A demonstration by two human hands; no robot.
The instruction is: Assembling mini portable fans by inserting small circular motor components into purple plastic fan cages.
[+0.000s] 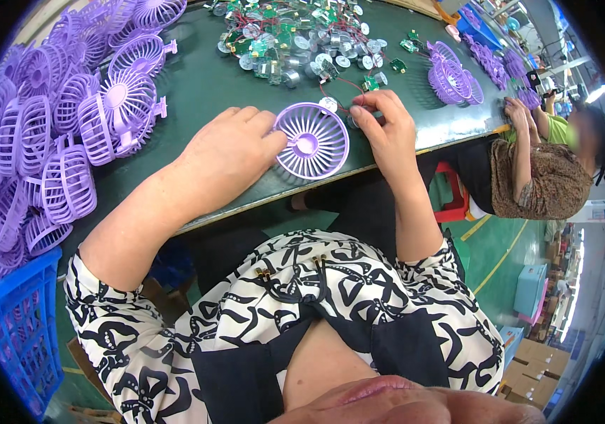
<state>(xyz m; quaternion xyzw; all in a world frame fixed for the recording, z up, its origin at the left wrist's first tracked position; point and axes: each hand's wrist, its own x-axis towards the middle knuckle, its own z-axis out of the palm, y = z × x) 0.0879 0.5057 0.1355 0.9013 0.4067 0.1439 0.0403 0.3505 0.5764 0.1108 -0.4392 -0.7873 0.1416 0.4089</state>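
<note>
A round purple plastic fan guard [325, 164], bowl-shaped with radiating ribs and a centre hub, lies on the green table near its front edge. My left hand [235, 145] is closed on the guard's left rim. Beside the right rim, my right hand [391, 131] pinches thumb and finger at a small silvery motor [352, 122], mostly hidden by the fingers. Thin red wires [341, 82] run there from a small green circuit board [371, 83]. A whitish disc [328, 104] touches the guard's far rim.
Purple fan guards [115, 106] are heaped at the left, above a blue crate [23, 339]. Wired boards and motors [302, 49] form a pile at the back of the table. More guards [451, 79] stand at the right. A co-worker [546, 169] sits farther right, near a red stool [453, 194].
</note>
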